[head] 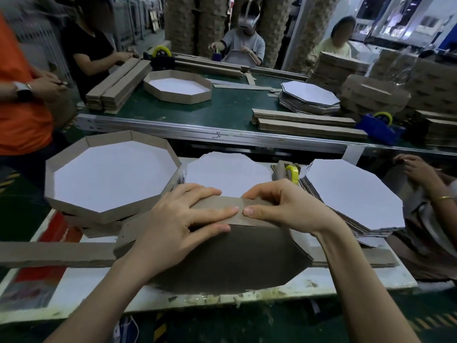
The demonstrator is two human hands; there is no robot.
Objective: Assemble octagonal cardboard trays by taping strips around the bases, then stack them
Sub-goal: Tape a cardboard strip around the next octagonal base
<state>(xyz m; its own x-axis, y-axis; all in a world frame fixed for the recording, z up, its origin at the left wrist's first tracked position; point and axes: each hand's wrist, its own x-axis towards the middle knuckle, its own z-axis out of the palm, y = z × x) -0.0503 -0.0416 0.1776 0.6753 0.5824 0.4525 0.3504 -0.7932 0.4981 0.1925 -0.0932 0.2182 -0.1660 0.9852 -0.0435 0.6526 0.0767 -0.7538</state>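
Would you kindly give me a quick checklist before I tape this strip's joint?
1. Ends of the strip meet: ok, between left hand and right hand.
2. Fit of strip on base: cannot tell, far side hidden.
3. Reach to tape roll: ok, just behind the hands.
4. Free hand for tape: not ok, both hold the strip.
5. Room in finished tray for stacking: ok, nothing inside.

A white worktable (81, 285) with a chipped near edge stands on a dark green floor (247, 325). Behind it runs a long green-topped bench (230, 110) edged by a metal rail (188, 131). Bright panes (400, 18) glow at the far right (too blurred to tell more).
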